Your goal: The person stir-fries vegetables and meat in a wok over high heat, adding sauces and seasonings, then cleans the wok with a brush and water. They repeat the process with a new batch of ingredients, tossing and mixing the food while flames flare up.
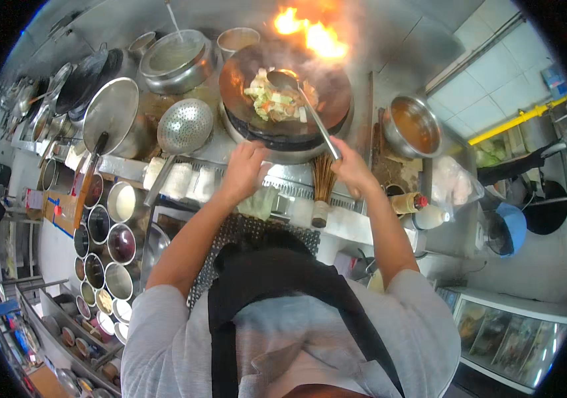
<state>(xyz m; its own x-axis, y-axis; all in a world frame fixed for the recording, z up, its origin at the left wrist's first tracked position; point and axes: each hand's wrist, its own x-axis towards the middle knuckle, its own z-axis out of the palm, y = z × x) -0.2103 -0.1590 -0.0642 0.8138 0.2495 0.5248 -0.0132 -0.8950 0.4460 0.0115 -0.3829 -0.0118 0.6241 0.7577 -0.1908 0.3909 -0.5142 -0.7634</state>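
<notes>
A wok (238,102) sits on a round burner and holds chopped vegetables (273,102), with steam over them and tall flames (318,37) at its far rim. My right hand (353,166) grips the handle of a metal ladle (320,122), whose dark bowl rests among the food. At the wok's near left edge is my left hand (246,169), fingers bent; whether it holds the rim or a cloth there, I cannot tell. A bamboo wok brush (323,191) stands just left of my right hand.
Left of the wok lie a perforated strainer (185,127) and a lidded steel pot (176,62). Seasoning containers (122,244) crowd the lower left. On the right are a steel bowl of brown liquid (412,127), a bottle with a red cap (407,203) and a plastic bag (455,184).
</notes>
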